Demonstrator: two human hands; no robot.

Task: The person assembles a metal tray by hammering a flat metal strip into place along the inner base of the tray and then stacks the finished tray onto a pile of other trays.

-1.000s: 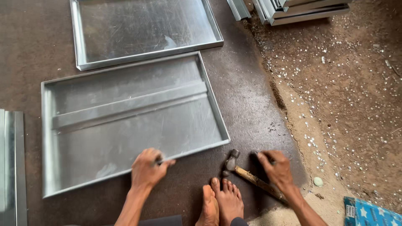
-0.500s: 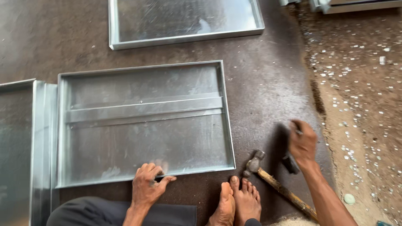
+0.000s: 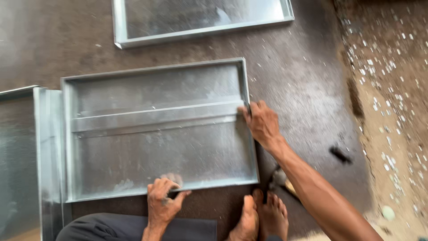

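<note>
Here, the right hand [image 3: 262, 122] is closed over the right rim of the tray [image 3: 160, 134], fingers curled on the wall just where the raised rib [image 3: 154, 117] across the tray meets that side. Forearm runs down and right from it, out of the bottom edge.

Left hand [image 3: 162, 201] grips the near rim of the tray, fingers hooked over the edge into the inside, thumb spread to the right along the outside. It holds nothing apart from that rim.

Tray: shallow rectangular pan of dull grey sheet metal, open side up, lying flat on the floor [image 3: 303, 102], mid-frame. Rib runs left to right, about halfway up the pan.

Bare feet [image 3: 263, 216] sit side by side just off the tray's near right corner. Behind the right forearm, beside the feet, a hammer head [image 3: 279, 177] shows; its handle is mostly hidden.

Left of the tray, touching or nearly touching its side, another sheet-metal piece [image 3: 26, 156], cut by the frame. Beyond the tray, well apart, a second tray [image 3: 200, 20]. A small dark object [image 3: 340, 154] lies on the floor to the right, kind unclear. Far right: sandy ground strewn with pale chips [image 3: 392, 89].

No packages, labels or signs visible.
</note>
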